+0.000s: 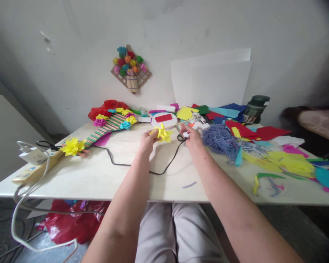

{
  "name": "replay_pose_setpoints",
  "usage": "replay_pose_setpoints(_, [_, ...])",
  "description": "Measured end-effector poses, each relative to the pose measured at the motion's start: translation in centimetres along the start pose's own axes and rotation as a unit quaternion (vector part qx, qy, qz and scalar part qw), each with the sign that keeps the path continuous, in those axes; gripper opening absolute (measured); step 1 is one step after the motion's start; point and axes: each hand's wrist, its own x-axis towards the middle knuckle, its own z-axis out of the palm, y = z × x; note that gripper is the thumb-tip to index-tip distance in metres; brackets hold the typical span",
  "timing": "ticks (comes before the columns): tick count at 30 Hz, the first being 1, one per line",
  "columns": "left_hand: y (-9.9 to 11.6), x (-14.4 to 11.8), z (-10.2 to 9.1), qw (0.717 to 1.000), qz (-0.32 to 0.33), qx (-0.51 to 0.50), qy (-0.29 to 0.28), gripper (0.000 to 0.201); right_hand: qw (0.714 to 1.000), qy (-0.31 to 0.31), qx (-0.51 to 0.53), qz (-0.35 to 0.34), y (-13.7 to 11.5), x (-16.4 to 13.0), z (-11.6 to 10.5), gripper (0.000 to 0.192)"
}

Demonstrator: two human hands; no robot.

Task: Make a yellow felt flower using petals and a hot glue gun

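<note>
A yellow paper flower (pixel 164 134) is pinched in the fingers of my left hand (pixel 148 140), above the middle of the table. From the flower a thin stick (pixel 178 124) runs right, toward the fingertips of my right hand (pixel 191 134). That hand is closed, with a small white piece showing under its fingers; what exactly it grips is unclear. Black-handled scissors (pixel 181 138) lie right beside it. A black cord (pixel 120 164) crosses the tabletop and ends near this hand. Behind the flower is a white oval (pixel 152 120) with a red rectangle (pixel 163 118) on it.
On the left lie a woven fan shape (pixel 108 127) trimmed with paper flowers, another yellow flower (pixel 73 146) and a power strip (pixel 38 168). Blue-grey yarn (pixel 220 140), coloured paper (pixel 290 162) and a dark green flask (pixel 256 109) occupy the right. A red bag (pixel 71 221) sits below.
</note>
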Motion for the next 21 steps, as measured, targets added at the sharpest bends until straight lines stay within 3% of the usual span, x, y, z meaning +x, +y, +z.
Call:
replay_pose_setpoints(6, [-0.12, -0.31, 0.18, 0.998, -0.011, 0.026, -0.050, 0.036, 1.000, -0.025, 0.011, 0.002, -0.35, -0.29, -0.11, 0.014])
replay_pose_setpoints(21, [-0.14, -0.55, 0.50, 0.997, -0.019, 0.018, -0.072, 0.037, 0.996, 0.047, 0.062, -0.043, -0.52, 0.03, 0.10, 0.012])
